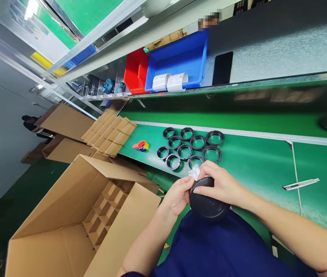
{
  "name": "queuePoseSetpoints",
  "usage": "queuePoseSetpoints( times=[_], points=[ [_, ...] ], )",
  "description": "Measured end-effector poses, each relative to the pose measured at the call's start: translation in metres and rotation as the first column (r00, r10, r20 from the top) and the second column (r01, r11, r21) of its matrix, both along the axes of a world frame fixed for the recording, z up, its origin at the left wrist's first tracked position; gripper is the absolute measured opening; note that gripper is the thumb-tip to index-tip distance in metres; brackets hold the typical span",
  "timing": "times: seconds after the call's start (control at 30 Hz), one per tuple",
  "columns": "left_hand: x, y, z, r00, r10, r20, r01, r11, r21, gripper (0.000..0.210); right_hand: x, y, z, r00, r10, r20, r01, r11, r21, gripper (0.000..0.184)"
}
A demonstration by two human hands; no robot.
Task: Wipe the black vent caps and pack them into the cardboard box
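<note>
My right hand is closed on a black round lid-like disc, tilted close to my body, with the thumb across its face. At the disc's left edge my left hand is pinched on a crumpled white tissue. The tissue sits between the fingertips of both hands, against the disc's upper rim. Just beyond, several black rings of two or more sizes lie in rows on the green bench. The nearest ring is partly hidden behind the tissue.
An open carton with cardboard dividers stands left of the bench. Folded cardboard partitions are stacked behind it. A tape roll and a utility knife lie on the bench. The shelf holds a blue bin, a red bin and a phone.
</note>
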State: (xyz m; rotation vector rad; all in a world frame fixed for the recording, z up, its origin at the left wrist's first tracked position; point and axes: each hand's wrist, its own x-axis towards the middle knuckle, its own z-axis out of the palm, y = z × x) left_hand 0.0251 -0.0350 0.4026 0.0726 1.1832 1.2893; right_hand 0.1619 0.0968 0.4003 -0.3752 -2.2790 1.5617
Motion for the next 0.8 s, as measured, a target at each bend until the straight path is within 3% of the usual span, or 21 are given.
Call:
queuePoseSetpoints(
  times=[0.2, 0.4, 0.63, 0.7, 0.8],
  points=[
    [0.009, 0.003, -0.015, 0.996, 0.087, 0.025, -0.088, 0.994, 0.057, 0.03, -0.001, 0.008, -0.005, 0.995, 0.068, -0.075, -0.068, 0.998, 0.006, 0.012],
    [0.015, 0.014, -0.017, 0.996, 0.077, 0.043, -0.082, 0.988, 0.132, 0.029, 0.007, 0.023, 0.003, 0.986, 0.103, -0.132, -0.099, 0.994, 0.042, 0.029],
    [0.031, 0.035, -0.012, 0.996, 0.05, -0.073, -0.038, 0.986, 0.165, 0.035, 0.018, 0.031, 0.01, 0.99, -0.06, -0.131, 0.1, 0.94, 0.326, 0.025],
    [0.036, 0.042, -0.013, 0.993, 0.064, -0.094, -0.051, 0.989, 0.136, 0.034, 0.022, 0.036, 0.009, 0.986, -0.053, -0.156, 0.105, 0.932, 0.348, 0.023],
    [0.042, 0.054, -0.016, 0.994, 0.067, -0.091, -0.055, 0.991, 0.125, 0.028, 0.03, 0.046, 0.007, 0.984, -0.074, -0.161, 0.128, 0.925, 0.356, 0.035]
  ],
)
